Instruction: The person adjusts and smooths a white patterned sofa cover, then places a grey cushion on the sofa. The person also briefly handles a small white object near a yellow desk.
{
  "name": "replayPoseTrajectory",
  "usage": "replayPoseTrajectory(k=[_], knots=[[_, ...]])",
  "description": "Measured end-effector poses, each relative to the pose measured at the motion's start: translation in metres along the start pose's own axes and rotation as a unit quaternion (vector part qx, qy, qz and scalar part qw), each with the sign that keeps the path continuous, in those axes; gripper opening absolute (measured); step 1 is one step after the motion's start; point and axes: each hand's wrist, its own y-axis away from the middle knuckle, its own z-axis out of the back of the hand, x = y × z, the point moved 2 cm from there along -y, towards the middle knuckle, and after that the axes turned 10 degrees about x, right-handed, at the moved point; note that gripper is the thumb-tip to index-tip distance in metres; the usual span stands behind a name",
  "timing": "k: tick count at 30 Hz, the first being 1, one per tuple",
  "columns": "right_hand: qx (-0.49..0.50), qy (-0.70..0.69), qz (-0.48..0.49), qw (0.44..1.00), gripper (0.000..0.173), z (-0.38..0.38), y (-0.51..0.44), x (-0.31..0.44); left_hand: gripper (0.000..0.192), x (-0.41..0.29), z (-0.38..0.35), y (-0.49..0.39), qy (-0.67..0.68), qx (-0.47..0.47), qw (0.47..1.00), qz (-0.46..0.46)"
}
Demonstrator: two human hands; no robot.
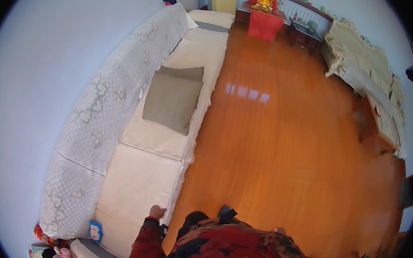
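Note:
My left hand point(157, 211) is over the front edge of the sofa's cream seat cover point(140, 171), its fingers curled; whether it holds anything cannot be made out. Only a small bit of my right hand point(280, 230) shows at the right edge of my red patterned top, mostly hidden by the cloth. A blue and white penguin-like toy point(95, 231) stands on the seat near the sofa's near arm. Farther along the seat lie grey-brown cushions point(174, 98), one overlapping another. White lace cloth point(93, 135) covers the backrest.
Glossy wooden floor point(266, 142) runs beside the sofa. A low wooden table point(384, 124) and an ornate cream sofa point(362, 56) line the right side. At the far end stand a red-draped stand point(265, 24) with a golden figure and a dark small table point(305, 30). Plush toys point(57, 256) sit bottom left.

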Motion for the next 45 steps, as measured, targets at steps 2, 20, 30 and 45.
replayPoseTrajectory(k=[2,20,30,45], knots=[[-0.008,-0.086,-0.028,0.996,0.014,0.077,-0.049,0.056,0.039,0.004,-0.002,-0.004,0.203,0.076,0.969,0.119],[0.023,0.075,-0.009,0.997,0.036,0.377,-0.347,0.313,0.029,-0.405,0.317,-0.366,-0.177,-0.185,0.941,-0.221],[-0.042,0.388,0.189,0.901,0.037,0.691,-0.599,0.512,0.013,-0.646,0.416,-0.538,-0.333,-0.197,0.897,-0.215],[0.112,0.348,0.232,0.901,0.034,0.873,-0.904,1.062,0.014,-0.668,0.423,-0.694,-0.201,-0.105,0.968,0.104]])
